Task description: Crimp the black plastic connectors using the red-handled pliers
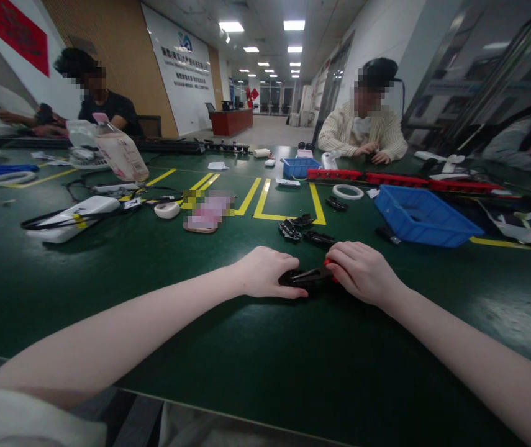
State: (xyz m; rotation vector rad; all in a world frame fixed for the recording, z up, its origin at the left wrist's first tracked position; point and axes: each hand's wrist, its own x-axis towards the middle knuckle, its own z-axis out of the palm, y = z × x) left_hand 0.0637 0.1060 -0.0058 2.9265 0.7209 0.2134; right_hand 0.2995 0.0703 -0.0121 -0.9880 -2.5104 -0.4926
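Both of my hands rest on the green table [228, 347] and hold one black plastic part [305, 277] between them. My left hand [265, 272] is curled round its left end. My right hand [363, 271] grips the right end, where a bit of red shows under the fingers. Just beyond the hands lie a few more black plastic parts [300, 228], loose on the table.
A blue bin [421, 217] stands to the right, a smaller blue bin [299, 167] farther back. Red strips [400, 180], a tape roll [348, 192], a white device [72, 217] with cables, and a pink bag [123, 155] lie around. Three people sit along the far side.
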